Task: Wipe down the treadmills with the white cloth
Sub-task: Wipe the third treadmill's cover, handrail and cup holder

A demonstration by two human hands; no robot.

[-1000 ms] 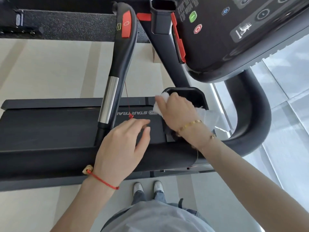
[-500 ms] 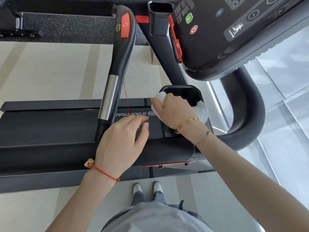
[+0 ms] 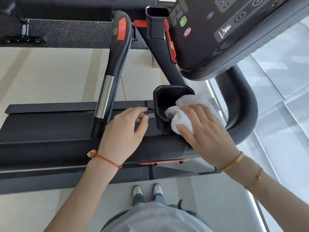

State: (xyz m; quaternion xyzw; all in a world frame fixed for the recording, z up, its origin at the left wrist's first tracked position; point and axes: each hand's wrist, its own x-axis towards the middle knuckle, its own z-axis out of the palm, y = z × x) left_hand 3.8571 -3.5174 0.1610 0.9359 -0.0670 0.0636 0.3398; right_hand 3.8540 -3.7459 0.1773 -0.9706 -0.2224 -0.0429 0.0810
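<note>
Since the earlier frames the right hand [image 3: 204, 131] has shifted from the left rim of the black plastic cup holder [image 3: 168, 104] to its near right corner — the white terry cloth [image 3: 181, 121] has gone with it. Right hand lies over the cloth, thumb and fingers [image 3: 192, 109] curled round the bunched fabric and pressing it against the holder's rim; a loose fold of cloth trails to the far right, over the holder's edge. Left hand [image 3: 123, 136] rests above the black padded front crossbar [image 3: 50, 148] of the treadmill, its fingers loosely bent, grasping nothing. A red string bracelet [image 3: 107, 160] sits on the left wrist, two gold bracelets [image 3: 234, 162] on the right. Far left of the holder stands the black handrail with a chrome sleeve [image 3: 105, 96] and a red button. The dark control console [image 3: 217, 30] fills the far right. Grey-white shoes [image 3: 147, 190] stand on the pale floor — near centre.
</note>
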